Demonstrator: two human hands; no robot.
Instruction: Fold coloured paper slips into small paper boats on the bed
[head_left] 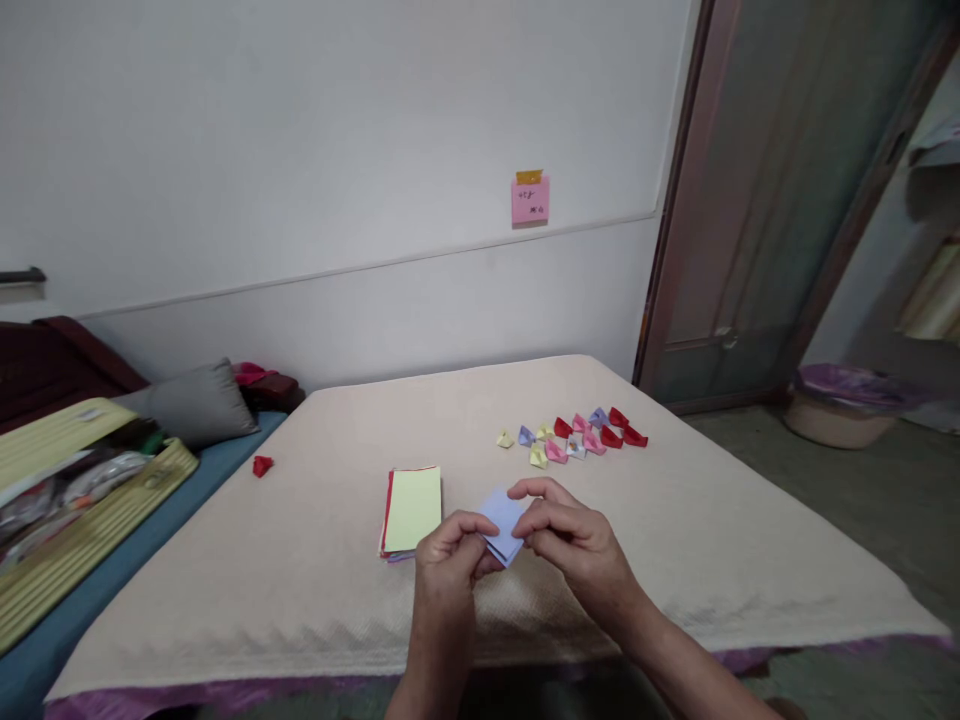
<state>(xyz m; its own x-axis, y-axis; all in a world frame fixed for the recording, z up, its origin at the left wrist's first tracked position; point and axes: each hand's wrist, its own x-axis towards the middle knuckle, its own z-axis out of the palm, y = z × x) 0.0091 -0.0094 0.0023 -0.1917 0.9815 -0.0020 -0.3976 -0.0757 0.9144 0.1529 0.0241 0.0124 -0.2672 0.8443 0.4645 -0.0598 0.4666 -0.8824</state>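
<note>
A small folded lavender paper (501, 522) is pinched between both hands just above the cream bed cover (315, 580). My left hand (448, 555) grips its near left edge with thumb and fingers closed. My right hand (566, 535) curls over its right side, fingers pressed on the fold. A stack of coloured paper sheets (411, 510), pale yellow on top with red edges showing, lies just left of the hands. Several small folded paper shapes (574, 432) in red, pink, yellow and lavender sit in a cluster farther back on the right.
A lone red folded piece (262, 465) lies at the cover's left edge. A grey pillow (199, 405) and an open yellow-green case (82, 500) sit at the left. A pink note (530, 198) hangs on the wall. A door (765, 200) and a basket (844, 405) stand at right.
</note>
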